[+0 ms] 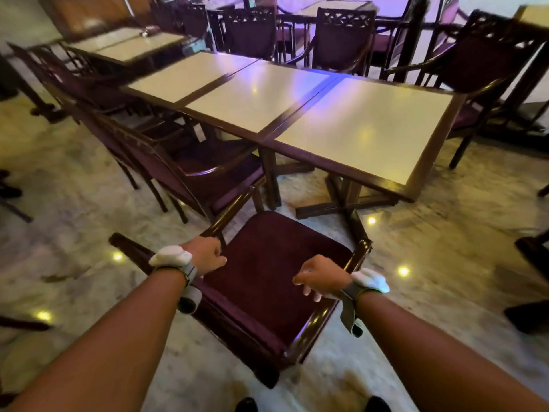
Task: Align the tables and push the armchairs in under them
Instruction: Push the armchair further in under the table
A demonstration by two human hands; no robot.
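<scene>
An armchair (276, 272) with a maroon seat and dark wooden arms stands on the floor just in front of me, short of the near end of the tables. My left hand (206, 254) grips the chair's left armrest (228, 215) near its rear end. My right hand (320, 278) hovers over the seat beside the right armrest (361, 251), fingers loosely curled and holding nothing. Three white-topped tables with dark wood rims stand end to end in a row: near (365, 129), middle (255, 99), far (193, 75).
More armchairs (205, 176) line the left side of the table row, partly tucked under. Another armchair (475, 72) stands at the right end, and others (341, 40) behind. Further tables (130, 46) stand at the back left. The floor is polished marble (445, 227).
</scene>
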